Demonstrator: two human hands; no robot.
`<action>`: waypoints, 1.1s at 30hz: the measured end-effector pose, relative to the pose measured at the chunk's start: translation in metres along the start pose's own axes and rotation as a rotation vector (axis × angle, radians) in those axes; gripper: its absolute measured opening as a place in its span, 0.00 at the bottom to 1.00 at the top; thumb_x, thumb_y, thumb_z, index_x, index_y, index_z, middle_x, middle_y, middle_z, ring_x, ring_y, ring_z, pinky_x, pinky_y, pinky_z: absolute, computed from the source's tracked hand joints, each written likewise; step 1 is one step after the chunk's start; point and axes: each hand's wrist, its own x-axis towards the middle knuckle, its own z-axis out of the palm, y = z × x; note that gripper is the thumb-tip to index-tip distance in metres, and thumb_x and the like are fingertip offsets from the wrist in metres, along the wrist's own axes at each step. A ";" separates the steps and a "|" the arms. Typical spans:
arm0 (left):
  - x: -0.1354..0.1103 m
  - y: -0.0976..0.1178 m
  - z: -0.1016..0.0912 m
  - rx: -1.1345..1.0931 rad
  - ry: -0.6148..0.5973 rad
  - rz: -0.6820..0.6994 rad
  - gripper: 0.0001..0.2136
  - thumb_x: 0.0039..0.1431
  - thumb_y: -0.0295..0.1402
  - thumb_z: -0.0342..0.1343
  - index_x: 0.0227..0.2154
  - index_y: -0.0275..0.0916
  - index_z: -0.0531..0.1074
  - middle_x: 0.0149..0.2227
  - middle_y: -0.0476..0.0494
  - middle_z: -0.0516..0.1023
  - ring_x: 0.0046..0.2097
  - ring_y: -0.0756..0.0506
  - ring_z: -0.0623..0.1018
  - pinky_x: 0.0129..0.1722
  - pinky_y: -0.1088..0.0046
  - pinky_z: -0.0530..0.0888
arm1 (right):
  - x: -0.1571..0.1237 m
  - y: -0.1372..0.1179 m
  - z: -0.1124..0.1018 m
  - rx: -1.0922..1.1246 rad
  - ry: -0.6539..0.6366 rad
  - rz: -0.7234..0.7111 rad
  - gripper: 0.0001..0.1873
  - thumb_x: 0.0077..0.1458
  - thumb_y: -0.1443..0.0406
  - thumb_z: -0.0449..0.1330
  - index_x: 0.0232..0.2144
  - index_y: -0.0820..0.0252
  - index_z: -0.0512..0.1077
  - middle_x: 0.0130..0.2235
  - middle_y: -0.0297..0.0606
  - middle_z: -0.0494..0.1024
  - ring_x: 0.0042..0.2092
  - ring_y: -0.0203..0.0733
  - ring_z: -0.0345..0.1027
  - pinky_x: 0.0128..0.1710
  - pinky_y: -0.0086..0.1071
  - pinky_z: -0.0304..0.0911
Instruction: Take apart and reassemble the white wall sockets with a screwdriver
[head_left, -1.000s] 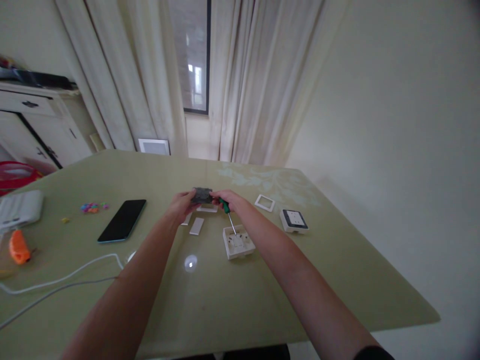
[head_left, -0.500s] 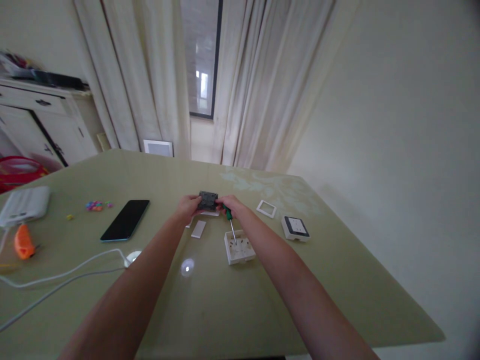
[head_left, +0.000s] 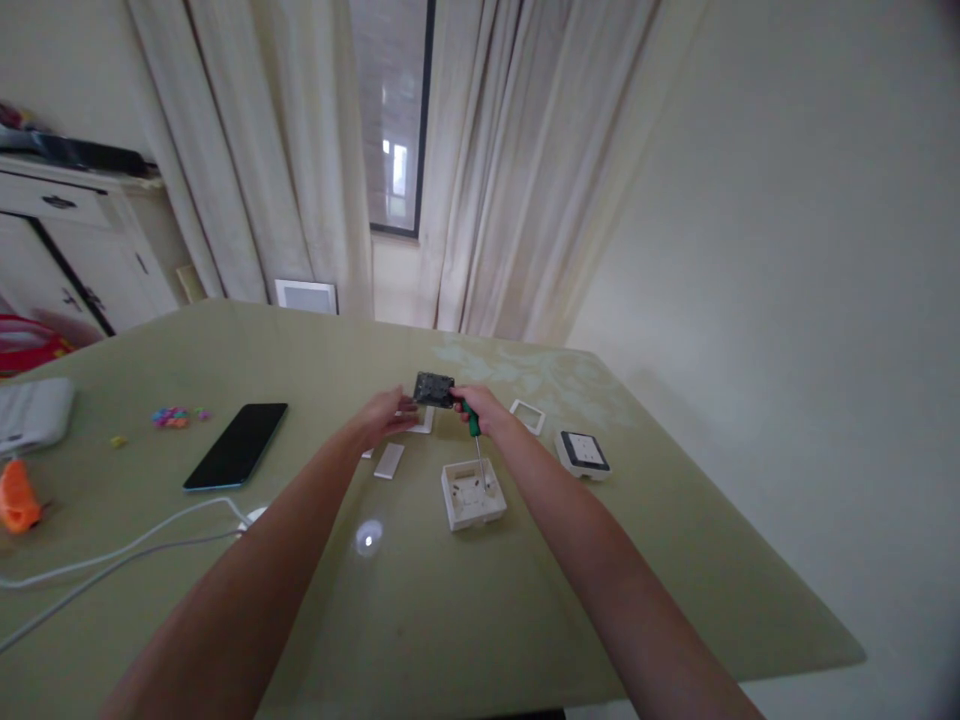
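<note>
A dark square part (head_left: 434, 390) is held up off the tabletop (head_left: 637, 600), beyond the open white box (head_left: 472, 495) and slightly to its left. The right hand (head_left: 478, 405) pinches its near right corner between thumb and fingertips, with the green handle of a screwdriver (head_left: 473, 419) tucked in the same grip. The screwdriver's shaft slants down over the box; whether the tip touches it I cannot tell. The left hand (head_left: 386, 415) is loosely open, thumb apart from the fingers, near the part yet not on it. Its fingers reach over a white plate (head_left: 425, 421), beyond the box.

The tabletop is pale green and glossy, with a lighter leafy pattern past the box. A white strip (head_left: 388, 461) lies left of the box; to its right are a thin white frame (head_left: 528, 417) and, farther out, a wall socket (head_left: 583, 453) in its housing. Well left of the box are a black phone (head_left: 236, 447), small colourful bits (head_left: 176, 416), white cords (head_left: 142, 547), an orange object (head_left: 19, 497) and a white case (head_left: 34, 413).

Far beyond the box hang cream curtains (head_left: 285, 150) around a dark-framed window (head_left: 394, 110), a white cabinet (head_left: 67, 230) stands far left, and a plain wall (head_left: 787, 250) rises to the right.
</note>
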 end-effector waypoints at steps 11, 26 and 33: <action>-0.050 -0.001 0.015 0.134 -0.178 0.288 0.21 0.57 0.49 0.70 0.44 0.37 0.81 0.43 0.35 0.86 0.44 0.39 0.85 0.42 0.66 0.83 | -0.062 0.020 -0.029 -0.272 -0.076 -0.313 0.15 0.67 0.55 0.62 0.46 0.60 0.79 0.30 0.34 0.77 0.26 0.33 0.66 0.24 0.26 0.59; -0.049 -0.027 -0.115 1.403 0.324 0.863 0.20 0.59 0.37 0.51 0.49 0.37 0.80 0.49 0.27 0.80 0.52 0.28 0.80 0.59 0.48 0.74 | -0.096 0.068 -0.002 -0.900 0.091 -0.373 0.17 0.61 0.53 0.65 0.43 0.58 0.82 0.43 0.50 0.85 0.46 0.53 0.79 0.41 0.36 0.65; -0.089 -0.049 -0.074 1.399 0.272 0.946 0.22 0.69 0.41 0.45 0.57 0.37 0.75 0.60 0.28 0.76 0.62 0.29 0.74 0.64 0.47 0.69 | -0.106 0.062 -0.116 -0.891 0.475 -0.235 0.30 0.61 0.52 0.66 0.61 0.59 0.72 0.62 0.57 0.73 0.58 0.57 0.73 0.53 0.41 0.64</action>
